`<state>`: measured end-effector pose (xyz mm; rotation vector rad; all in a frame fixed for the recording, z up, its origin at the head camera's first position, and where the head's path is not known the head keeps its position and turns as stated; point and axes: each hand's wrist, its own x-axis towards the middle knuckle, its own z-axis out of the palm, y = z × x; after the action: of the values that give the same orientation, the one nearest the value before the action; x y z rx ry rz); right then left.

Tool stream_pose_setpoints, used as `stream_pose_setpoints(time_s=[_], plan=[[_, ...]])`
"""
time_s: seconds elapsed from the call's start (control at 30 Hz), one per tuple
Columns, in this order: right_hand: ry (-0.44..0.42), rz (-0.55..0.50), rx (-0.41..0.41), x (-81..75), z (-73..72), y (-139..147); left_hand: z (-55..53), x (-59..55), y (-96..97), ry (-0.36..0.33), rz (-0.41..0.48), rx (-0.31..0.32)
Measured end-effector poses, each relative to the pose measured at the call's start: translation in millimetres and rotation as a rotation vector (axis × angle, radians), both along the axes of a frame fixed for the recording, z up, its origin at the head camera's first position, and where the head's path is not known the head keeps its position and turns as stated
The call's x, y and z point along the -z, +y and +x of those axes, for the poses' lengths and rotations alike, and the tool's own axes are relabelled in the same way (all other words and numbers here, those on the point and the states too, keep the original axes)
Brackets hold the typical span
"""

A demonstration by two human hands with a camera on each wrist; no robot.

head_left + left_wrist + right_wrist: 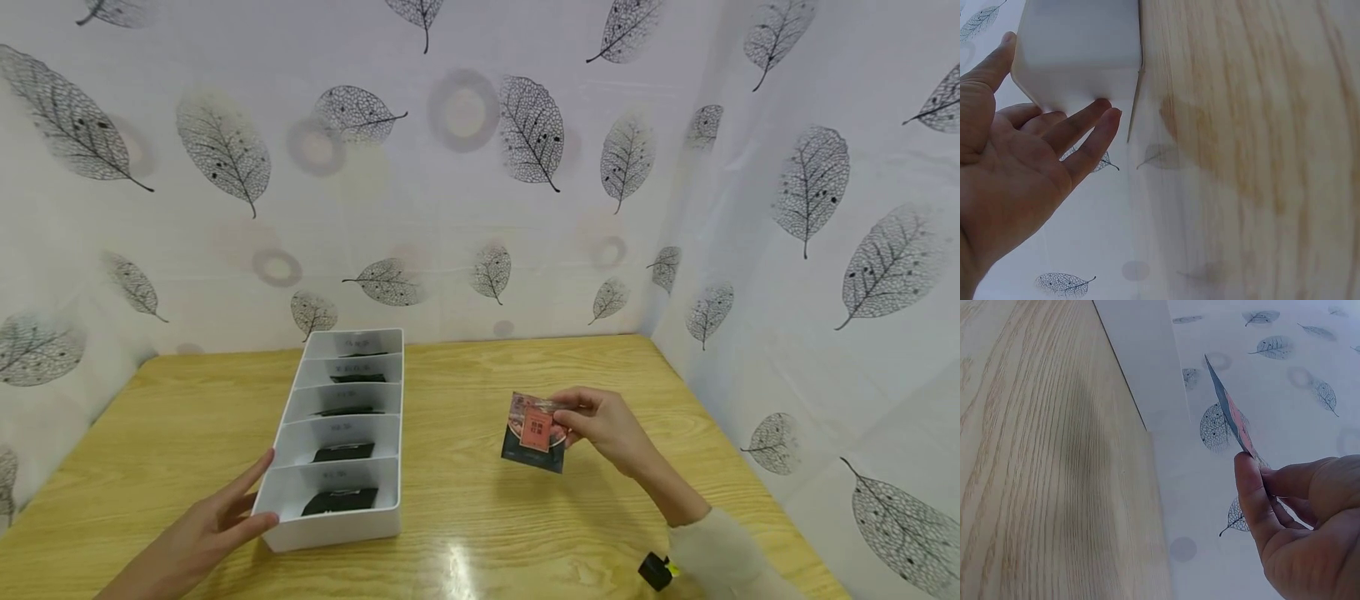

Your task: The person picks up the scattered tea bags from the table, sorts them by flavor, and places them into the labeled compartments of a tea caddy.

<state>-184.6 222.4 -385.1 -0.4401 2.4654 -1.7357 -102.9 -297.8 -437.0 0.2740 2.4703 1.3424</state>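
My right hand (603, 425) pinches a small flat tea sachet (534, 437) by its upper right edge, holding it above the table. The sachet is dark with a red label and a picture on its front. In the right wrist view the sachet (1230, 409) is seen nearly edge-on between thumb and fingers. At the left stands a long white divided box (360, 527), with dark sachets (341, 500) in its compartments and faint lettering on the dividers. My left hand (198, 529) rests against the box's near left corner, fingers extended; the left wrist view shows its fingertips touching the box wall (1082, 53).
The wood-grain table (450, 483) runs back to a leaf-patterned cloth (450, 208), which also hangs along the right side. A small black object (656, 572) with a yellow part lies near my right sleeve (720, 550).
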Motion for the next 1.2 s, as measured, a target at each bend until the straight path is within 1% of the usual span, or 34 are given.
stream_pose_setpoints(time_s=[0.07,0.17,0.33,0.4,0.6,0.7,0.83,0.97,1.07,1.13,1.2], plan=[[0.006,-0.007,-0.01,0.2,-1.1,-6,-0.1,0.6,-0.3,-0.007,-0.003,-0.008],[0.02,-0.023,-0.037,1.0,-2.8,-16,-0.1,2.2,-1.2,0.0,0.01,0.006],[0.045,-0.054,-0.08,1.8,-3.9,-35,-0.5,2.3,-1.9,-0.02,0.01,-0.002],[0.056,-0.068,-0.098,1.4,-3.5,-44,-0.7,1.4,-1.9,-0.035,0.004,-0.012],[0.109,-0.089,-0.156,-0.6,-1.8,-76,0.4,-1.2,-1.4,-0.04,0.001,-0.013],[0.148,-0.084,-0.183,-4.0,0.5,-95,0.8,-2.8,-0.9,-0.037,0.006,-0.002],[0.234,-0.081,-0.201,-10.1,4.0,-121,1.2,-5.0,-0.3,-0.02,-0.006,0.005],[0.337,-0.093,-0.216,-14.8,8.1,-147,1.9,-6.5,0.7,-0.014,-0.012,-0.002],[0.451,-0.074,-0.214,-16.3,10.8,-165,2.8,-5.4,1.2,0.007,-0.003,0.002],[0.543,-0.05,-0.215,-16.7,12.5,-175,2.7,-3.9,0.9,0.022,0.003,0.007],[0.652,-0.018,-0.217,-16.8,14.1,-185,2.0,-3.4,0.7,0.002,0.009,0.0]])
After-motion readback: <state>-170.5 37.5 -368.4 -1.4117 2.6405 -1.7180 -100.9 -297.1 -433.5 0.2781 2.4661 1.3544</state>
